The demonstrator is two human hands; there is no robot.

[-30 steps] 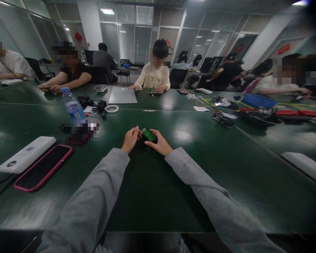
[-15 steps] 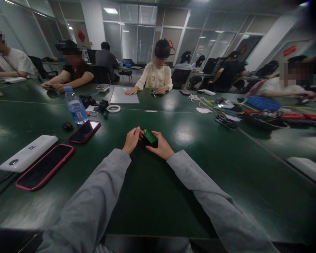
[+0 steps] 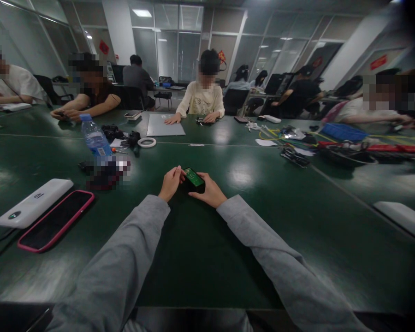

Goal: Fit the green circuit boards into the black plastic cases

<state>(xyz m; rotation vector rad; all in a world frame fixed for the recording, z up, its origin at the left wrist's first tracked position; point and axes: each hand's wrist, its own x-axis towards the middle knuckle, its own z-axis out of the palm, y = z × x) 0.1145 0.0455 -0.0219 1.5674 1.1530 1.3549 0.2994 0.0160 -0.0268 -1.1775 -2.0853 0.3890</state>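
A small black case with a green circuit board (image 3: pixel 194 177) on its upper face is held low over the green table. My right hand (image 3: pixel 210 191) is closed around its right side and near end, thumb along the near edge. On the other side, my left hand (image 3: pixel 171 183) has its fingers pinched together right at the case's left corner. Whether those fingertips grip the case or some small part is too small to make out. Both forearms are in grey sleeves.
To the left are a red-edged phone (image 3: pixel 56 222), a white power bank (image 3: pixel 34 203) and a water bottle (image 3: pixel 95 138). Farther off lie a tape roll (image 3: pixel 147 143) and a silver laptop (image 3: pixel 165 129) under a co-worker's hand. Cables and a blue tray (image 3: pixel 344 132) are at right.
The view has shifted slightly, so the hands and case appear a little farther left. My grip on the case looks the same.
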